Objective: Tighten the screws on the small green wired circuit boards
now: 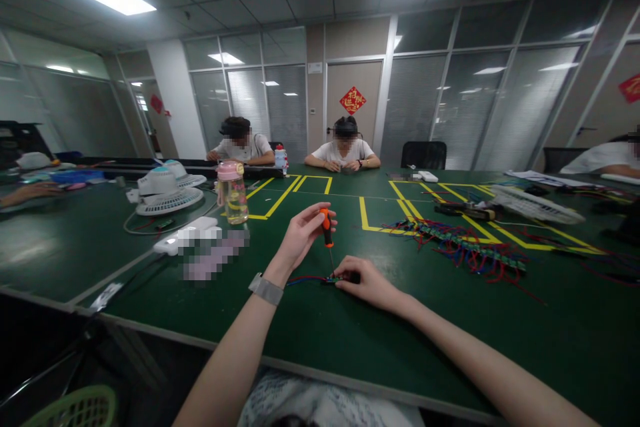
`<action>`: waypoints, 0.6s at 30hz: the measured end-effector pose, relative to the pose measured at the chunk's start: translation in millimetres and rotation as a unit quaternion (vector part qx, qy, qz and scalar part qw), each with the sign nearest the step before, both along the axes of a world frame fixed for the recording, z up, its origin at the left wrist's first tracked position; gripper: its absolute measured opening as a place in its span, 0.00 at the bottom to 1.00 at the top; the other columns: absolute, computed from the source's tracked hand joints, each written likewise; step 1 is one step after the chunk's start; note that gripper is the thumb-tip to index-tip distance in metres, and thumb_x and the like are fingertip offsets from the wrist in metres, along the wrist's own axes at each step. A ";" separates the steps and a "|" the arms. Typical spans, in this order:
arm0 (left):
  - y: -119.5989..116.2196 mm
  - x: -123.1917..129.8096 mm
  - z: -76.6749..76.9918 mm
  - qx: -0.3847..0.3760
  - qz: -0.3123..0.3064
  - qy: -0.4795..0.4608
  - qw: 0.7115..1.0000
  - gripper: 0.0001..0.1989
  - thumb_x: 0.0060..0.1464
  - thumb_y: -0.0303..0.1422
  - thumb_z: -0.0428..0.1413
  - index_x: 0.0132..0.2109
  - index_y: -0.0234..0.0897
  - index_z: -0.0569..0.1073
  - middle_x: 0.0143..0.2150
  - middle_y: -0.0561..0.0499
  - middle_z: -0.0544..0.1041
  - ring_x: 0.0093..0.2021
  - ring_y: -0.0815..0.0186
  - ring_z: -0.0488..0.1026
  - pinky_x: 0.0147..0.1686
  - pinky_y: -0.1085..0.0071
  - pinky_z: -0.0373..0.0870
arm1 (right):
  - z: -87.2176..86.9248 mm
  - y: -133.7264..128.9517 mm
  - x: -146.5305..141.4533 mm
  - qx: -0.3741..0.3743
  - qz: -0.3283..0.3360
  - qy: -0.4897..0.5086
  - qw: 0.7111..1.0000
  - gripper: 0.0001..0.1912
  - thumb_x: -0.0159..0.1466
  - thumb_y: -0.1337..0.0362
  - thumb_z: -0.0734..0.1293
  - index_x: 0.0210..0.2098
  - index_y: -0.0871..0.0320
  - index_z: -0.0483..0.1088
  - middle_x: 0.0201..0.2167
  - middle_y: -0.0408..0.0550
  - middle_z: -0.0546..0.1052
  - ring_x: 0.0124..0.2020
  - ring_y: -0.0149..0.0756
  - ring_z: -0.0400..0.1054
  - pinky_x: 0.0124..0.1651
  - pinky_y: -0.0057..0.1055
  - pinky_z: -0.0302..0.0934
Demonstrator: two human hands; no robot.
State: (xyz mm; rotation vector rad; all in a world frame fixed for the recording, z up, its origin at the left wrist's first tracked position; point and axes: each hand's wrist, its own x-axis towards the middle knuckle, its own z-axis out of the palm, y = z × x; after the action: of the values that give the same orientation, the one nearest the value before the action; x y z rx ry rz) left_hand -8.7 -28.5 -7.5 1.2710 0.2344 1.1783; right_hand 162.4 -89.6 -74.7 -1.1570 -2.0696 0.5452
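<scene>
My left hand [306,235] is wrapped round the orange and black handle of a screwdriver [327,228], held nearly upright. Its thin shaft points down, and the tip meets a small green circuit board [331,279] lying on the green table [300,330]. Red and blue wires [305,279] run from the board to the left. At the board's right side, the fingers of my right hand [364,282] pinch its edge. A grey band circles my left wrist.
Wired circuit boards [465,243] lie in a long row at the right, near yellow tape outlines. On the left stand a pink-lidded bottle [236,203], a white fan [169,200] and a white power strip [189,233]. People sit across the table and at both sides.
</scene>
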 end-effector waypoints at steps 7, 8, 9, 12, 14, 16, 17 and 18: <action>-0.1 1.0 0.3 -0.003 -0.004 -0.025 1.000 0.11 0.52 0.31 0.58 0.44 0.34 0.75 0.45 0.45 0.75 0.43 0.65 0.73 0.42 0.71 0.70 | -0.2 -1.0 -1.0 0.007 0.000 -0.006 1.000 0.08 0.56 0.71 0.68 0.36 0.61 0.75 0.32 0.47 0.72 0.31 0.31 0.65 0.34 0.27 0.61; -1.2 1.1 1.1 -0.007 -0.022 -0.029 0.999 0.12 0.53 0.31 0.57 0.45 0.34 0.75 0.47 0.44 0.74 0.46 0.62 0.72 0.45 0.68 0.70 | -0.8 -0.9 -0.9 0.010 0.000 -0.005 1.000 0.08 0.56 0.71 0.68 0.36 0.61 0.75 0.31 0.47 0.72 0.31 0.31 0.65 0.35 0.27 0.61; -1.9 0.8 1.6 -0.013 -0.040 -0.032 0.999 0.12 0.53 0.31 0.57 0.45 0.34 0.75 0.48 0.43 0.74 0.46 0.61 0.72 0.46 0.65 0.70 | -1.3 -0.8 -0.6 0.012 0.001 -0.004 1.000 0.08 0.56 0.71 0.68 0.36 0.61 0.75 0.31 0.47 0.72 0.31 0.31 0.65 0.35 0.27 0.61; -2.1 -1.0 0.8 -0.033 -0.066 -0.038 0.997 0.11 0.52 0.29 0.58 0.44 0.35 0.74 0.43 0.46 0.76 0.41 0.63 0.75 0.42 0.65 0.72 | -2.4 -0.3 0.0 0.012 0.004 0.000 1.000 0.07 0.56 0.70 0.68 0.36 0.60 0.75 0.32 0.46 0.72 0.31 0.31 0.65 0.35 0.27 0.61; -1.3 -1.4 -0.5 -0.045 -0.057 -0.050 0.996 0.10 0.50 0.27 0.59 0.42 0.36 0.75 0.39 0.49 0.76 0.37 0.67 0.74 0.39 0.69 0.72 | -2.6 -0.1 0.0 0.011 0.005 -0.002 1.000 0.07 0.57 0.69 0.67 0.36 0.60 0.75 0.32 0.46 0.71 0.31 0.31 0.65 0.35 0.27 0.61; -1.1 -0.7 -0.8 -0.052 -0.047 -0.060 0.996 0.09 0.50 0.27 0.59 0.41 0.35 0.75 0.38 0.50 0.76 0.36 0.69 0.74 0.37 0.72 0.72 | -2.2 -0.1 -0.4 0.011 0.004 -0.002 1.000 0.07 0.57 0.69 0.67 0.36 0.60 0.75 0.32 0.46 0.71 0.31 0.31 0.65 0.35 0.27 0.61; -1.4 0.0 -0.5 -0.054 -0.048 -0.061 0.995 0.09 0.51 0.28 0.58 0.42 0.35 0.75 0.39 0.49 0.76 0.37 0.68 0.74 0.37 0.71 0.72 | -1.9 -0.3 -0.6 0.011 0.004 -0.001 1.000 0.07 0.57 0.69 0.67 0.36 0.61 0.75 0.32 0.47 0.71 0.31 0.31 0.65 0.35 0.27 0.61; -1.9 0.6 0.1 -0.055 -0.053 -0.061 0.995 0.10 0.52 0.28 0.57 0.43 0.35 0.74 0.41 0.47 0.76 0.39 0.66 0.74 0.39 0.70 0.72 | -1.5 -0.5 -1.0 0.011 0.003 0.000 1.000 0.07 0.57 0.69 0.67 0.36 0.61 0.75 0.32 0.47 0.72 0.31 0.31 0.65 0.35 0.27 0.61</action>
State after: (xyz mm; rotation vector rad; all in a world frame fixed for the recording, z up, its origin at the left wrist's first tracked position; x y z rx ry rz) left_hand -8.1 -30.4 -7.4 1.0976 0.1379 1.1333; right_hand 161.5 -90.2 -76.2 -1.1390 -2.0748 0.5247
